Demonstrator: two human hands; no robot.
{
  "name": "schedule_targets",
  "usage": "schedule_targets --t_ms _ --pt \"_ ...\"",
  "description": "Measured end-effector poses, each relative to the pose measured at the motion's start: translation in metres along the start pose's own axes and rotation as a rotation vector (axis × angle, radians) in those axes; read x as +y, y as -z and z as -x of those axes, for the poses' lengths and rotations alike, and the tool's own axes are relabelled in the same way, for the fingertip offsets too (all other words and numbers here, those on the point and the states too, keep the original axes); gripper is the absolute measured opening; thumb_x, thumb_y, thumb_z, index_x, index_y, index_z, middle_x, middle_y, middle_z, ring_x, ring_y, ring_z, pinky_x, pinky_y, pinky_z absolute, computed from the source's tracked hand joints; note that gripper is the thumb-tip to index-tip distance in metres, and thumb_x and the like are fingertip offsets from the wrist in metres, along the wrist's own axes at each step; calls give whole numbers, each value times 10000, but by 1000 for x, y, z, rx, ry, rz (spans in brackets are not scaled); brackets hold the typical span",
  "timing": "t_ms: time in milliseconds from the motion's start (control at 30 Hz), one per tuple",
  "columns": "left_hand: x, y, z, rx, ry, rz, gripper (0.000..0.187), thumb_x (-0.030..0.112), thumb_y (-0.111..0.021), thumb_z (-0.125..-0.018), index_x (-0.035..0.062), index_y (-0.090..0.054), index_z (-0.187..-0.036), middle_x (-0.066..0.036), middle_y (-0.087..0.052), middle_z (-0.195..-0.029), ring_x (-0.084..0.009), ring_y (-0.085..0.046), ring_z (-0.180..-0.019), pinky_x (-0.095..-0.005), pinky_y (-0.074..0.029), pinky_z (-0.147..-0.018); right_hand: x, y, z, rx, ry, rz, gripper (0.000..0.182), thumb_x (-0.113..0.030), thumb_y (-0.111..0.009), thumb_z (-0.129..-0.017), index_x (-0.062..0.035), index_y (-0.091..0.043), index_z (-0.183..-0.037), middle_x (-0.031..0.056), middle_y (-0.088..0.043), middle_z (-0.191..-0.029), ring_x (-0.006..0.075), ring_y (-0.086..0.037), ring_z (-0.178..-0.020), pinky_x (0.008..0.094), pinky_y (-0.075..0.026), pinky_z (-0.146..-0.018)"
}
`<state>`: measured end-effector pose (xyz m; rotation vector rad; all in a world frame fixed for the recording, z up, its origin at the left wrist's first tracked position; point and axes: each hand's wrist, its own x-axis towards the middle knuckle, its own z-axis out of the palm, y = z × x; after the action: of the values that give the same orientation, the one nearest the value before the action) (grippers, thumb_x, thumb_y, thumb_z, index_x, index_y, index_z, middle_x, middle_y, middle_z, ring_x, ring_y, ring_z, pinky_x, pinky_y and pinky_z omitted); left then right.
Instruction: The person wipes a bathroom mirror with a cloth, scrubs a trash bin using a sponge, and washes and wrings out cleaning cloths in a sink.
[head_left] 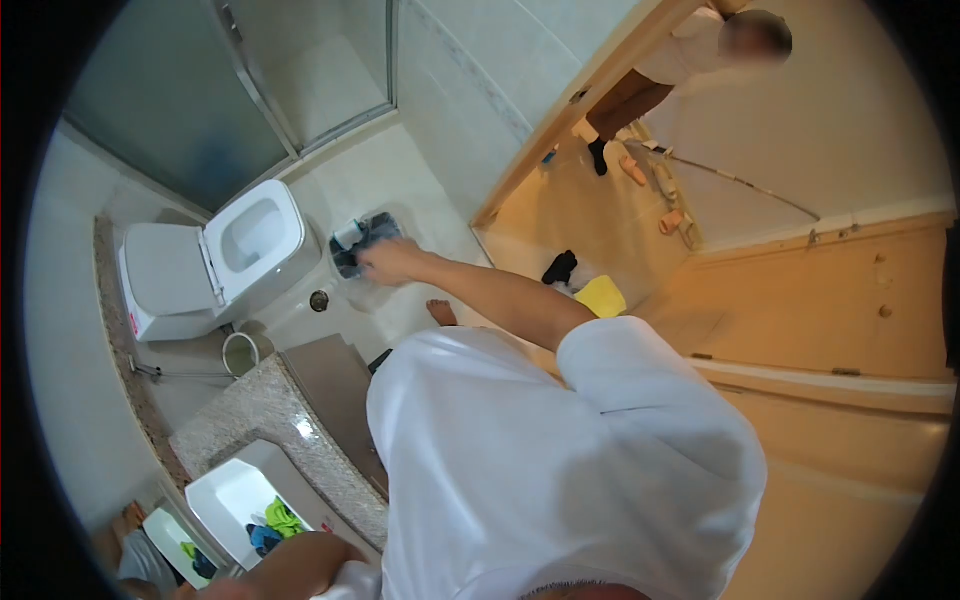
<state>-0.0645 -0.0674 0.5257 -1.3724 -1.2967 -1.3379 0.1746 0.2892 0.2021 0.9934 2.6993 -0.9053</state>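
Observation:
My right hand [392,262] reaches down to a dark grey-blue container [382,228], maybe a small bin, on the bathroom floor beside the toilet. Its fingers are curled together at the container's near side, and what they hold is hidden. A whitish cylindrical thing [349,235] sticks up at the container's left edge. My left arm bends low at the bottom left, by the sink [225,497], and my left hand [225,590] is blurred and cut off by the frame's edge. A lime-green cloth [283,517] and a blue cloth [264,540] lie in the sink.
A white toilet [275,205] with its lid raised stands left of the container. Nearby are a floor drain [319,301], a whitish bucket [243,352] and a granite counter [250,410]. Beyond the doorway lie a yellow item [602,297] and dark cloth [561,267]; another person [680,55] is there.

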Motion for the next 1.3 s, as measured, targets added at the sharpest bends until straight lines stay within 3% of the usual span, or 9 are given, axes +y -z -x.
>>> schedule_targets --t_ms 33,67,100,167,233,400,633,1167,1300 --pt "-26 2 31 -119 131 3 599 422 -450 -1025 -118 -681 -907 -256 -684 -818 -332 -660 -745 -475 -538 -790 40 -39 1 -83 -53 128 282 -253 -577 -869 -123 -697 -1088 172 -717 -1039 373 -690 -971 531 -550 -795" --pt "17 -52 44 -180 203 -118 390 271 -493 -1022 -64 -682 -1083 -219 -696 -980 -281 -647 -890 -421 -516 -867 65 -55 17 -190 -70 265 303 -236 -615 -846 -141 -706 -1119 171 -719 -1042 361 -701 -960 515 -556 -788" --pt "51 -80 46 -475 588 34 318 169 -524 -1013 -5 -636 -1254 -146 -677 -1101 -225 -612 -1004 -373 -490 -906 85 -67 34 -323 -196 293 350 -224 -643 -827 -139 -709 -1160 179 -719 -1046 338 -696 -1008 488 -560 -799" --pt "35 -99 94 -899 795 168 350 176 -590 -987 17 -624 -1297 -127 -687 -1115 -211 -617 -956 -358 -497 -857 112 -73 68 -480 -324 326 367 -273 -641 -838 -126 -715 -1166 169 -721 -1068 338 -681 -1054 480 -552 -834" --pt "37 -119 148 -1135 931 154 347 166 -629 -955 21 -641 -1270 -164 -707 -1075 -254 -648 -880 -369 -515 -804 140 -87 101 -302 -425 88 305 -238 -639 -805 -41 -746 -1011 190 -721 -1089 349 -697 -1013 471 -561 -832" --pt "15 -121 324 -1535 934 -35 380 219 -685 -907 44 -660 -1243 -191 -722 -1014 -349 -706 -912 -451 -542 -798 174 -122 167 24 -601 -227 344 -272 -613 -823 -19 -734 -1021 206 -724 -1044 344 -704 -983 470 -561 -800" --pt "15 -109 406 -1623 1019 3 345 242 -684 -901 70 -695 -1200 -188 -728 -931 -349 -714 -879 -439 -548 -802 162 -140 222 -211 -1116 -316 299 -151 -574 -748 25 -730 -932 183 -736 -865 273 -726 -750 384 -552 -666" --pt "4 -83 483 -1558 1210 145 336 237 -646 -923 14 -701 -1168 -222 -734 -951 -320 -726 -898 -412 -548 -806 170 -141 225 -109 -1186 -470 254 -125 -597 -722 -1 -738 -893 162 -739 -859 260 -726 -760 385 -557 -675" --pt "4 -61 537 -1327 1488 398 316 240 -613 -929 -37 -717 -1041 -209 -712 -817 -242 -687 -756 -401 -526 -724 172 -154 226 -93 -1197 -429 258 -312 -692 -783 -55 -711 -776 104 -733 -781 229 -736 -744 385 -558 -681"
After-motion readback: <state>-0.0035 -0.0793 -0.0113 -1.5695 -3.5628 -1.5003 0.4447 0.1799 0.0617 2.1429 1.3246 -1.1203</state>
